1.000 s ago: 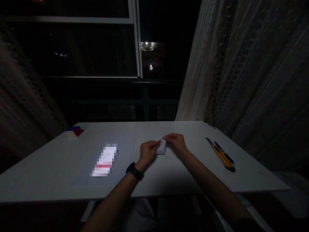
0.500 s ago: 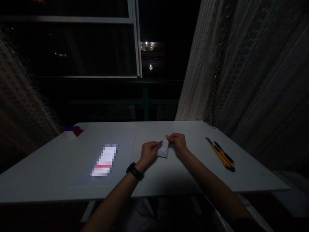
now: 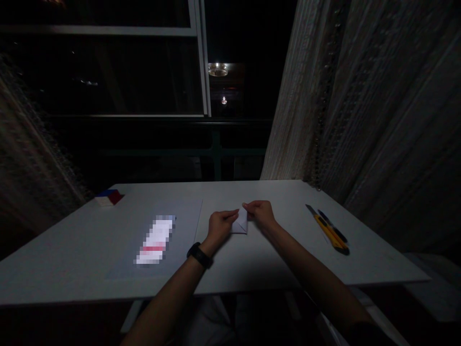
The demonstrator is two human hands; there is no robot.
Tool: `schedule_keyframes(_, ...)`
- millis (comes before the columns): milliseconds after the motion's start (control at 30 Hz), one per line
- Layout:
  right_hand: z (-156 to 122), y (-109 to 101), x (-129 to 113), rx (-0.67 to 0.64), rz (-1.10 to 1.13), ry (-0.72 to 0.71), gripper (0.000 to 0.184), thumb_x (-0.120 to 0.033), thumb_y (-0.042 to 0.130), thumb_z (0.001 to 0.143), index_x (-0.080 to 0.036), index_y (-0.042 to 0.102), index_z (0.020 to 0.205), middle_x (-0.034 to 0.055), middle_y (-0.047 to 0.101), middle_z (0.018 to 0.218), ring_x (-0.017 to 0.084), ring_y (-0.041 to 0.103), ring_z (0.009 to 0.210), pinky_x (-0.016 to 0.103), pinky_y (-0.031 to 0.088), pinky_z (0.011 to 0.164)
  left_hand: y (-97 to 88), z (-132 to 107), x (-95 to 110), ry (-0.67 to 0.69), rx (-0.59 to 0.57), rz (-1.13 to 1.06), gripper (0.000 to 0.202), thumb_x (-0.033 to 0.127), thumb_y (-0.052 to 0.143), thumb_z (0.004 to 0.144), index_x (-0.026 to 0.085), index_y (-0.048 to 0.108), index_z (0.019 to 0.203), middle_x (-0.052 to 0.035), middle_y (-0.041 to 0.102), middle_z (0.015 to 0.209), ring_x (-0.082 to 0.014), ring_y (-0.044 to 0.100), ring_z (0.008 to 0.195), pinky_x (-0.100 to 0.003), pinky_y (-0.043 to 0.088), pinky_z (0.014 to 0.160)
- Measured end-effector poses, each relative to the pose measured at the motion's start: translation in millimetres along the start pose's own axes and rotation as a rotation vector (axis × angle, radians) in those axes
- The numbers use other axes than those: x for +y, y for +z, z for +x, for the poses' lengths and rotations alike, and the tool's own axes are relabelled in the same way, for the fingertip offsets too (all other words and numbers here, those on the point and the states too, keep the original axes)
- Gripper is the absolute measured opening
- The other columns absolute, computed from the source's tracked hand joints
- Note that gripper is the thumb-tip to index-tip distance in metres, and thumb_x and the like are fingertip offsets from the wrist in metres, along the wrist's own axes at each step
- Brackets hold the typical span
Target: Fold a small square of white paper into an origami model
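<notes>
Pinching white paper (image 3: 240,224), prob. folded (dim view), w/ L hand (image 3: 219,226) & R hand (image 3: 262,213), back from near edge of table (image 3: 288,206), left of yellow cutter (image 3: 331,234).

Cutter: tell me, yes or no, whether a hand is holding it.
No: the cutter lies on the table, while the left hand and right hand are at the folded paper.

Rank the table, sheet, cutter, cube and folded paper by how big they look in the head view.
1. Table
2. Sheet
3. Cutter
4. Cube and folded paper: too close to rank, as the paper is partly covered.
</notes>
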State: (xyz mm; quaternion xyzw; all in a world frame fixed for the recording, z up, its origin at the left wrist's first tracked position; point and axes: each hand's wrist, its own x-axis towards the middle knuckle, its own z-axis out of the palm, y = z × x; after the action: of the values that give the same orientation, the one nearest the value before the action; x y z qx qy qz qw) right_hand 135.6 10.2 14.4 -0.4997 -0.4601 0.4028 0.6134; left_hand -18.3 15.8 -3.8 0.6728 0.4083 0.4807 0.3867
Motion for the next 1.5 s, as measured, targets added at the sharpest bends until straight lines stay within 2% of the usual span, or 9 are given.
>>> schedule_keyframes(200,-1.3,0.0,-1.3,-0.108,0.019,0.052,0.035,-0.044,0.075,0.047,-0.012,0.059,0.047,-0.001,0.05,0.04,0.008,0.043,0.038,0.022,0.035,0.04,-0.6,1.3,1.3,-0.026,0.019,-0.016,0.026,0.028,0.064,0.068,0.016,0.07,0.09,-0.009,0.069,0.091,-0.0228,0.063,0.087,-0.034,0.046,0.081)
schedule_keyframes(367,-3.0,1.6,-1.7,-0.029,-0.044,0.023,0.036,-0.044,0.075,0.047,-0.011,0.06,0.049,0.0005,0.053,0.042,0.009,0.046,0.039,0.022,0.036,0.041,-0.4,1.6,0.6,-0.045,0.037,-0.033,0.026,0.028,0.064,0.068,0.016,0.07,0.09,-0.0093,0.068,0.093,-0.0231,0.063,0.088,-0.034,0.046,0.082)
schedule_keyframes(567,-1.5,0.5,6.9,-0.217,0.017,0.134,0.038,-0.044,0.075,0.045,-0.01,0.059,0.048,0.0005,0.053,0.042,0.009,0.046,0.04,0.023,0.038,0.043,-1.5,1.9,0.6,-0.034,0.077,-0.069,0.026,0.027,0.065,0.067,0.016,0.07,0.09,-0.0093,0.069,0.092,-0.0232,0.063,0.086,-0.034,0.047,0.081)
schedule_keyframes(700,-3.5,1.8,7.2,-0.164,0.013,0.11,0.037,-0.044,0.076,0.043,-0.011,0.059,0.046,-0.0001,0.052,0.041,0.008,0.045,0.039,0.023,0.037,0.043,-2.3,2.6,1.3,-0.043,0.098,-0.09,0.025,0.026,0.066,0.066,0.016,0.07,0.089,-0.0094,0.069,0.092,-0.0235,0.063,0.087,-0.034,0.046,0.081)
schedule_keyframes(833,-7.5,4.1,5.5,-0.248,-0.014,0.115,0.037,-0.044,0.075,0.045,-0.011,0.06,0.046,0.0002,0.053,0.042,0.009,0.046,0.041,0.023,0.038,0.044,-3.3,4.1,-0.1,-0.068,0.119,-0.121,0.025,0.023,0.067,0.064,0.016,0.07,0.087,-0.0093,0.069,0.089,-0.0233,0.063,0.085,-0.032,0.047,0.078)
schedule_keyframes(967,-9.2,4.8,6.0,-0.214,-0.048,0.116,0.038,-0.045,0.075,0.045,-0.011,0.059,0.044,0.0004,0.053,0.041,0.01,0.046,0.04,0.023,0.037,0.043,-3.8,5.8,-1.5,-0.104,0.116,-0.147,0.025,0.022,0.067,0.063,0.015,0.07,0.087,-0.0092,0.07,0.088,-0.0228,0.064,0.081,-0.031,0.048,0.073)
schedule_keyframes(1167,-8.5,3.1,9.5,-0.257,-0.123,0.125,0.034,-0.042,0.074,0.047,-0.012,0.058,0.043,-0.0003,0.051,0.038,0.008,0.044,0.038,0.022,0.034,0.041,-4.2,7.8,-5.8,-0.102,0.135,-0.132,0.024,0.022,0.067,0.063,0.015,0.071,0.086,-0.01,0.069,0.088,-0.023,0.064,0.083,-0.031,0.047,0.074)
schedule_keyframes(1500,-9.0,5.2,11.4,-0.262,-0.13,0.148,0.038,-0.045,0.074,0.047,-0.013,0.054,0.04,-0.0005,0.049,0.033,0.01,0.046,0.034,0.023,0.04,0.038,-6.3,8.3,-10.0,-0.105,0.174,-0.037,0.027,0.026,0.064,0.067,0.015,0.069,0.091,-0.0104,0.069,0.09,-0.0227,0.064,0.084,-0.032,0.047,0.074)
